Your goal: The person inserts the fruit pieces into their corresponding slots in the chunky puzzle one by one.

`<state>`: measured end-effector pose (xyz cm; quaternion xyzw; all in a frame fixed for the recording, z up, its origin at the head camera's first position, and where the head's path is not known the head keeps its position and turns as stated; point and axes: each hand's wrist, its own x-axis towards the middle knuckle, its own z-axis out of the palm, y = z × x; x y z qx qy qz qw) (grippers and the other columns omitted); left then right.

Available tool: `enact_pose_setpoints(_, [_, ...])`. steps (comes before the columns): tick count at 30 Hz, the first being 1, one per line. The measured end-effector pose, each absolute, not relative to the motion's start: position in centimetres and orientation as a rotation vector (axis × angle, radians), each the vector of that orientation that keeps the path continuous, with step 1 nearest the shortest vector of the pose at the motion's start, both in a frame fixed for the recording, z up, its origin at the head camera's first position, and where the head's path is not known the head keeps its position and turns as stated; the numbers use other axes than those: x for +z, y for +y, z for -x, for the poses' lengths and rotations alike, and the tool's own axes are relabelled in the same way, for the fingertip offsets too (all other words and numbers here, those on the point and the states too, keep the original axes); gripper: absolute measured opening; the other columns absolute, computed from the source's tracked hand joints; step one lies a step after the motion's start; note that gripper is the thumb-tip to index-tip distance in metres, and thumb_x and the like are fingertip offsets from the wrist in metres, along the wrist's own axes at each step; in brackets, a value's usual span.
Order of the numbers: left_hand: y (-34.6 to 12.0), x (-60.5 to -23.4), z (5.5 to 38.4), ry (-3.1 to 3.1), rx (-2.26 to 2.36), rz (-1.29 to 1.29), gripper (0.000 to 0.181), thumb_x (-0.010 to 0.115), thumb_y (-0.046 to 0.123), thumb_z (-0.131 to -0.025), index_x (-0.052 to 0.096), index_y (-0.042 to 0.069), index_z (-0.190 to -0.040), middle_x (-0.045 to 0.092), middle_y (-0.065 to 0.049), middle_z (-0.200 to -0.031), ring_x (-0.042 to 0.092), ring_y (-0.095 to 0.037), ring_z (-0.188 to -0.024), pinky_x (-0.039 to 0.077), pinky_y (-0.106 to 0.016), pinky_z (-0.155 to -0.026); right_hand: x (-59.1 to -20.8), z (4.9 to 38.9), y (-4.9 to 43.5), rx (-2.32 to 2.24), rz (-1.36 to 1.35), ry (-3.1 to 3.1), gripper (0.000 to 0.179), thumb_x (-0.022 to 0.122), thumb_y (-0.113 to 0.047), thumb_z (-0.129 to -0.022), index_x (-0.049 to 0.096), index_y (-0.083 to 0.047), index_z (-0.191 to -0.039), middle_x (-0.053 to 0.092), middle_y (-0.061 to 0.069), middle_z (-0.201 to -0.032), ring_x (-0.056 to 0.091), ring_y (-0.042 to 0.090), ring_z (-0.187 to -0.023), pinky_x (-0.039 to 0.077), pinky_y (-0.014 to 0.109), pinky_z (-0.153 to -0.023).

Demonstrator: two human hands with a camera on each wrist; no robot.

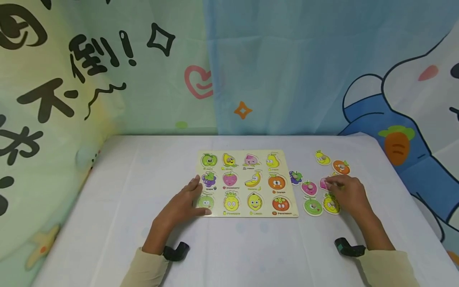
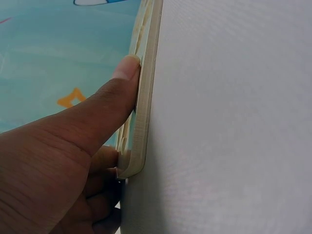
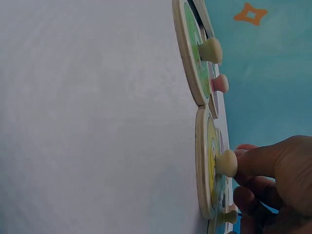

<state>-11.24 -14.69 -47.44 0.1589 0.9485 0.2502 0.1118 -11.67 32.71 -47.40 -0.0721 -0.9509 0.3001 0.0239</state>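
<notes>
A wooden fruit puzzle board (image 1: 219, 201) lies on the table, with rows of printed fruit pictures. My left hand (image 1: 182, 200) rests at its near left corner, thumb on the near edge and fingers along the left side. To the right of the board my right hand (image 1: 347, 194) pinches a pink puzzle piece (image 1: 323, 183) with thumb and index fingertips. Just in front of those fingertips is a yellow fruit piece (image 1: 330, 203), and its pale round knob (image 3: 225, 163) overlaps the thumb in the right wrist view. Beside it lies a green round piece (image 1: 313, 207).
Other knobbed pieces lie around the right hand: a strawberry (image 1: 309, 188), grapes (image 1: 296, 177) near the board's right edge, a pear (image 1: 322, 158) and an orange (image 1: 341, 167) farther back. White cloth covers the table (image 1: 247, 251). A printed curtain (image 1: 279, 79) hangs behind it.
</notes>
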Motion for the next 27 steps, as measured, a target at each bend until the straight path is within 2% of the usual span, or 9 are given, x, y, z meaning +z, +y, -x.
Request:
enact_pose_setpoints(7, [-14.8,-47.6,11.2,2.78,0.736,-0.461,0.099,0.085,0.041,-0.073,0.034,0.007,-0.151,0.017,-0.006,-0.16,0.016,-0.025,-0.146,0.028,-0.042,-0.112,-47.9,12.1,32.7,0.854,0.189,-2.986,0.024,0.061,-0.002,-0.093,0.068,0.004,-0.115,0.06,0.027,-0.118,0.046,0.048,-0.116,0.039,0.064,-0.093])
enact_pose_setpoints(13, [-14.8,-47.6,11.3,2.778,0.73,-0.465,0.098,0.084,0.041,-0.073,0.034,0.008,-0.151,0.016,-0.005,-0.161,0.015,-0.024,-0.146,0.028,-0.041,-0.113,-48.0,12.5,32.7,0.845,0.192,-3.036,0.026,0.058,-0.003,-0.096,0.066,0.005,-0.119,0.059,0.026,-0.115,0.049,0.043,-0.109,0.043,0.059,-0.089])
enact_pose_setpoints(20, [-14.6,-47.7,11.4,2.786,0.729,-0.455,0.098,0.086,0.039,-0.073,0.035,0.008,-0.15,0.018,-0.005,-0.16,0.016,-0.023,-0.146,0.027,-0.04,-0.113,-47.2,12.7,32.4,0.843,0.234,-2.997,0.027,0.059,-0.007,-0.097,0.065,0.003,-0.121,0.06,0.023,-0.11,0.052,0.038,-0.101,0.048,0.052,-0.082])
enact_pose_setpoints(27, [-14.6,-47.4,11.2,2.788,0.743,-0.464,0.098,0.086,0.038,-0.072,0.036,0.007,-0.15,0.019,-0.006,-0.16,0.016,-0.024,-0.146,0.028,-0.041,-0.112,-46.4,13.1,31.8,0.891,0.293,-2.951,0.031,0.061,-0.019,-0.098,0.065,0.001,-0.121,0.06,0.021,-0.11,0.051,0.035,-0.099,0.047,0.048,-0.081])
